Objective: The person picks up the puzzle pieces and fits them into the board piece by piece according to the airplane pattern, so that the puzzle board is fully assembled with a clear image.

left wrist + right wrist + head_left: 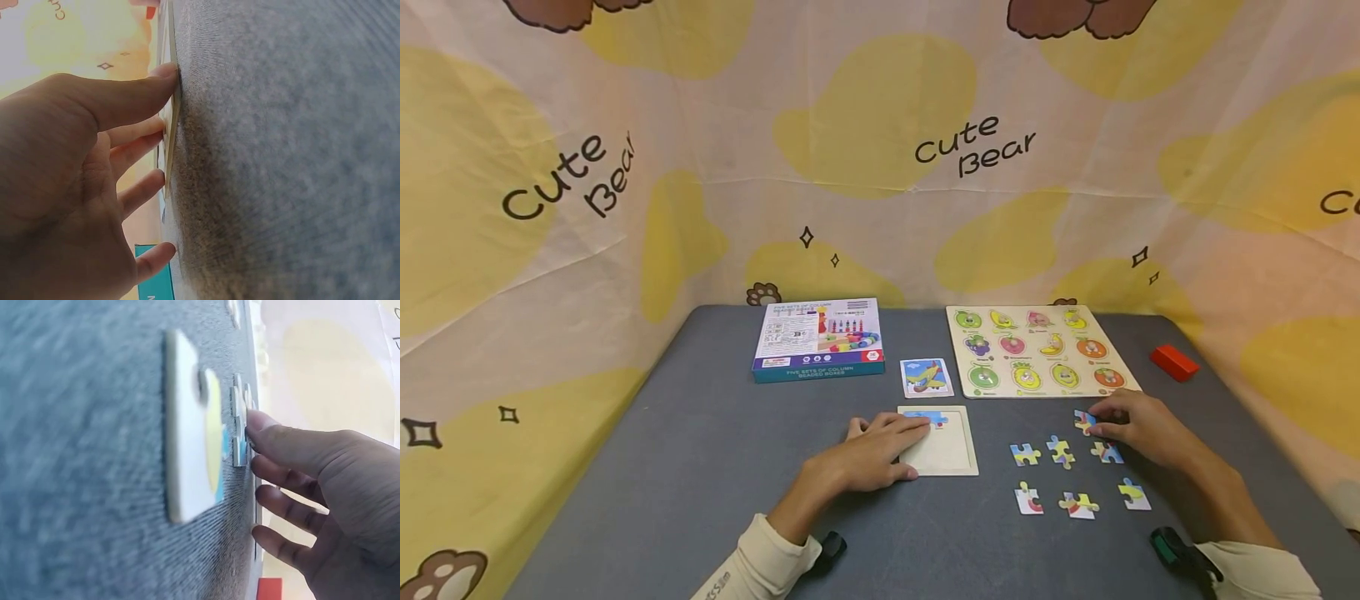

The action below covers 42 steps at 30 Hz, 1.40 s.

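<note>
My left hand (880, 450) rests on the left side of a shallow wooden puzzle frame (951, 454), fingers stretched over its face. In the left wrist view the thumb (134, 100) lies against the frame's near edge. Blue puzzle pieces (936, 417) sit along the frame's top, partly under the fingertips. On the right, my right hand (1142, 425) pinches a blue jigsaw piece (1082, 422) between thumb and index finger, close over the table; its other fingers are loosely bent. Several loose jigsaw pieces (1078, 505) lie face up between the frame and this hand.
Above the frame lies an airplane picture card (927, 378). Farther back are a bead-set box (820, 340) on the left and a fruit board (1037, 351) on the right. A red block (1174, 363) lies by the grey table's right edge. A printed cloth hangs behind.
</note>
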Available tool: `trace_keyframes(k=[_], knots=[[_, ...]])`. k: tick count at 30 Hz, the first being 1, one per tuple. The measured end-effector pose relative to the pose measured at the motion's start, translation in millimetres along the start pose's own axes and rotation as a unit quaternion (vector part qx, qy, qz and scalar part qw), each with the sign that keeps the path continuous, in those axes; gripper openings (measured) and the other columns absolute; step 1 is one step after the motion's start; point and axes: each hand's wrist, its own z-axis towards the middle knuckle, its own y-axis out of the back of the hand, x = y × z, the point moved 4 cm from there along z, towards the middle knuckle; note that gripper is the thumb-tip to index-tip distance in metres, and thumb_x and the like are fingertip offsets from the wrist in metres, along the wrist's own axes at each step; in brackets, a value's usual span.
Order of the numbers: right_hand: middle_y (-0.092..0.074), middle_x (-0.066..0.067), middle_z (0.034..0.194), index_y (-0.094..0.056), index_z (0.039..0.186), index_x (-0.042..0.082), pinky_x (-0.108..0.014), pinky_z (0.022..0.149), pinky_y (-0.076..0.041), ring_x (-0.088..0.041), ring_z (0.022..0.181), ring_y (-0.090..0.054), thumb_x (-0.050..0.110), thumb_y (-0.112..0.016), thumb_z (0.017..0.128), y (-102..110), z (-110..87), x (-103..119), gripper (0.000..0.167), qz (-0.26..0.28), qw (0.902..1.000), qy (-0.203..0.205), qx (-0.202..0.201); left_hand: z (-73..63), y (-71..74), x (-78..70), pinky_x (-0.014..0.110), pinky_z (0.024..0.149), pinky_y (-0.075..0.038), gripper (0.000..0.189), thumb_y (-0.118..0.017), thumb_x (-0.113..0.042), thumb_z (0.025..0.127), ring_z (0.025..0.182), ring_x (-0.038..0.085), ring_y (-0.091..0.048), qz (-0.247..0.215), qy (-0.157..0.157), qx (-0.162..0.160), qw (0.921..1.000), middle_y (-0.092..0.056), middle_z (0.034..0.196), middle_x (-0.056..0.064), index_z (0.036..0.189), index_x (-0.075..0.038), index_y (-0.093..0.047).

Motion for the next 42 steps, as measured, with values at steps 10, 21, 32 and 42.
trace_keyframes(k=[10, 21, 32, 42], knots=[[-0.064, 0.015, 0.081, -0.081, 0.097, 0.013, -0.029, 0.070, -0.046, -0.002, 0.078, -0.051, 0.027, -0.086, 0.089, -1.3, -1.5, 4.1, 0.016, -0.032, 0.9994, 0.006, -0.008, 0.4, -1.8, 1.3, 0.059, 0.107, -0.028, 0.068, -0.065, -0.033, 0.106, 0.155, 0.025, -0.031, -0.001, 0.002, 0.007, 1.0000, -0.032, 0.173, -0.008, 0.167, -0.021, -0.037], [-0.068, 0.010, 0.091, -0.081, 0.099, 0.014, -0.031, 0.074, -0.050, -0.006, 0.082, -0.056, 0.029, -0.084, 0.092, -9.1, 12.2, 41.9, 0.017, -0.013, 0.9993, 0.035, -0.001, 1.0, -3.0, 2.6, 0.059, 0.108, -0.027, 0.068, -0.065, -0.034, 0.106, 0.155, 0.024, -0.030, 0.002, 0.008, 0.006, 0.9999, -0.031, 0.173, -0.010, 0.167, -0.022, -0.036], [-0.069, 0.006, 0.099, -0.081, 0.105, 0.012, -0.044, 0.087, -0.051, -0.015, 0.095, -0.059, 0.030, -0.084, 0.092, -27.3, 35.9, 85.5, 0.022, -0.008, 0.9980, 0.056, 0.028, 1.5, -4.1, 3.2, 0.060, 0.110, -0.027, 0.068, -0.065, -0.034, 0.106, 0.155, 0.024, -0.030, 0.004, 0.012, 0.007, 0.9999, -0.031, 0.173, -0.011, 0.167, -0.023, -0.036], [-0.067, 0.006, 0.100, -0.082, 0.106, 0.012, -0.041, 0.086, -0.052, -0.014, 0.095, -0.058, 0.029, -0.083, 0.093, -45.6, 55.4, 115.2, 0.021, -0.017, 0.9946, 0.094, 0.039, 0.6, -2.9, 0.4, 0.061, 0.108, -0.027, 0.068, -0.066, -0.033, 0.105, 0.156, 0.026, -0.031, 0.008, 0.002, -0.006, 0.9999, -0.034, 0.172, -0.008, 0.166, -0.020, -0.039]])
